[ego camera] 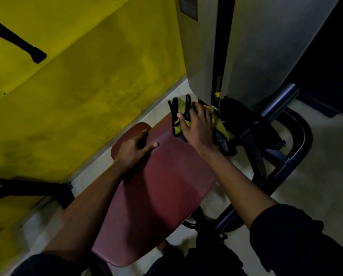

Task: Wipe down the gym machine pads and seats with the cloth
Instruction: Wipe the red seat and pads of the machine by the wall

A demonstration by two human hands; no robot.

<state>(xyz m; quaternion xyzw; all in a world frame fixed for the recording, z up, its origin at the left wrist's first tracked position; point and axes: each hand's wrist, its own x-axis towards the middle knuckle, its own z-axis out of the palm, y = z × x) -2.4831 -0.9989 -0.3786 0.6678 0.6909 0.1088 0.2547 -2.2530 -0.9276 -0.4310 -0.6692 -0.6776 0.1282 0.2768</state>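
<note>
Maroon seat pad (160,186): wiping begun, we judged. Yellow-and-black cloth (178,124) at its far end, under our right hand (198,128), fingers spread flat. Our left hand (132,150) braced on the pad's corner; grip, we could not tell. Near stretch of pad and other pads outstanding

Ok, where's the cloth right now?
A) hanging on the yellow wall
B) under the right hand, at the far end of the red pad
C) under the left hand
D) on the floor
B: the right hand presses the yellow and black cloth onto the far end of the red pad.
</note>
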